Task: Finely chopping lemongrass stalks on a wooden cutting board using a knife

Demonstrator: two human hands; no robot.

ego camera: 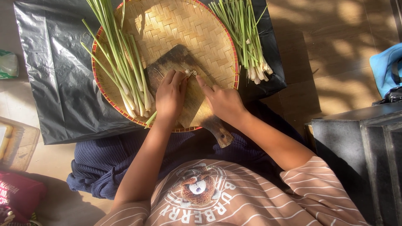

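Head view is showing the person's left hand [171, 97] curling down on a worn wooden cutting board [197, 109], fingers closed to pin a small pale stalk piece [190, 73], while the right hand [224, 101] is reaching in beside it, forefinger stretched toward the same piece; whether it grips a blade cannot be told. Board is lying inside a round woven bamboo tray [176, 25] with a red rim, long green stalks [125, 67] fanning along its left and another bundle [247, 42] resting on crinkled black plastic sheet [54, 75].
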